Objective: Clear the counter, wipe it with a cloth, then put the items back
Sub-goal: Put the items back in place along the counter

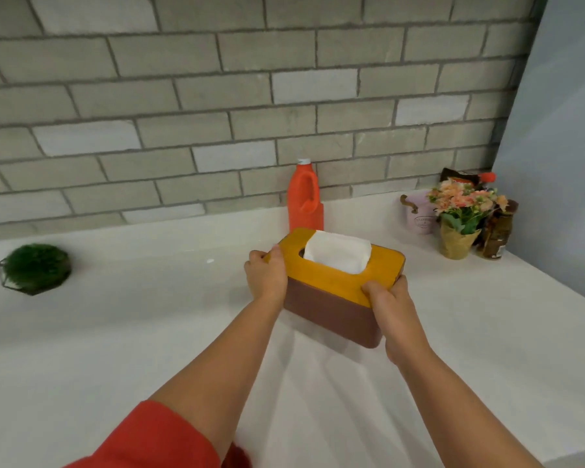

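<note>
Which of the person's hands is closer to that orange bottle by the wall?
Left. The left hand grips the tissue box at the end just in front of the orange bottle; the right hand grips its opposite end, farther off.

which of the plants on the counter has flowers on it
The potted plant in gold wrap, right of the tissue box held by the left hand and right hand: pink and peach blooms. The round green plant at the left has none.

Nothing legible. Pink mug (418,214) has an oval printed emblem, but the lettering is too small to read. Dark jar (495,233) has a pale label patch near its base, also unreadable.
</note>
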Action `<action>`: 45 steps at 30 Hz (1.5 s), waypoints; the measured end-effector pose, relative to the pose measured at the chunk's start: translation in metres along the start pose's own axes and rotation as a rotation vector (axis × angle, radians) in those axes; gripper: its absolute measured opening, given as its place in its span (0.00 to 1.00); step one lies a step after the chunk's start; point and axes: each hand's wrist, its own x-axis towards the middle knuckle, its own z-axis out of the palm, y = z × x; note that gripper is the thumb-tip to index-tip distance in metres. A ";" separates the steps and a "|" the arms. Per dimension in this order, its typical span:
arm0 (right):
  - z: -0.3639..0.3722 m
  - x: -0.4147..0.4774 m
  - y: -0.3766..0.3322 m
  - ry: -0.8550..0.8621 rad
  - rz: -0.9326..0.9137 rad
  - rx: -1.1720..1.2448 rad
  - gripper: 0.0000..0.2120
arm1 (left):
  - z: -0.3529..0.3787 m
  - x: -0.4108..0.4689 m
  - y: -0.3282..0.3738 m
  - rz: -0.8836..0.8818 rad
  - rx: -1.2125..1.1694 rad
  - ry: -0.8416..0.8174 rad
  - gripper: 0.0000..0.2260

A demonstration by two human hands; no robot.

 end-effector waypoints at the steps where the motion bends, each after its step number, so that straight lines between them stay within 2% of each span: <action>1: 0.018 -0.008 -0.004 -0.036 -0.011 0.010 0.28 | -0.023 0.006 -0.003 -0.005 -0.003 0.024 0.17; 7: 0.111 -0.037 -0.019 -0.203 -0.072 0.007 0.25 | -0.130 0.038 -0.020 -0.012 -0.026 0.159 0.17; 18: 0.228 -0.020 -0.027 -0.503 -0.138 -0.174 0.16 | -0.228 0.098 -0.046 -0.105 -0.029 0.377 0.21; 24: 0.294 -0.013 -0.038 -0.608 -0.159 -0.285 0.23 | -0.272 0.134 -0.064 -0.142 -0.073 0.440 0.21; 30: 0.367 -0.006 -0.046 -0.593 -0.179 -0.298 0.26 | -0.305 0.181 -0.073 -0.121 -0.093 0.386 0.23; 35: 0.413 0.003 -0.045 -0.583 -0.140 -0.227 0.20 | -0.328 0.220 -0.081 -0.080 -0.103 0.284 0.22; 39: 0.440 0.015 -0.043 -0.516 -0.073 -0.175 0.26 | -0.337 0.249 -0.085 -0.040 -0.069 0.170 0.26; 45: 0.461 0.030 -0.035 -0.450 -0.024 -0.181 0.24 | -0.340 0.282 -0.091 -0.020 0.026 0.085 0.29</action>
